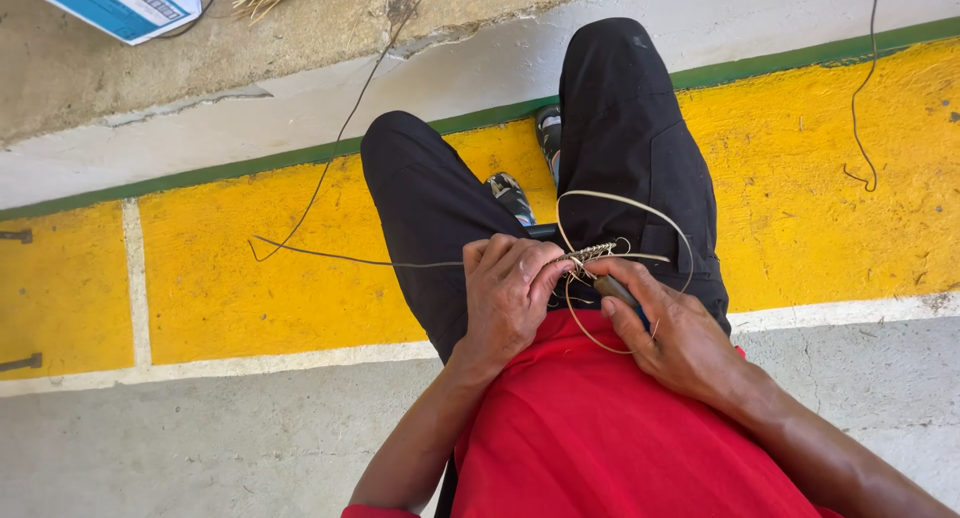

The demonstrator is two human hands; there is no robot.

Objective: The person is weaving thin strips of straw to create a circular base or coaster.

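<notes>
Over rough yellow-painted concrete (250, 278), both hands (510, 288) pinch a small woven fibre coil (592, 253), thin strands looping

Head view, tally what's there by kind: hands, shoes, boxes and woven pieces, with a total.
Hands: 2, left hand and right hand
Patterned shoes: 2, one and another
Blue and white box: 1
Woven fibre piece between the hands: 1
Total: 6
</notes>
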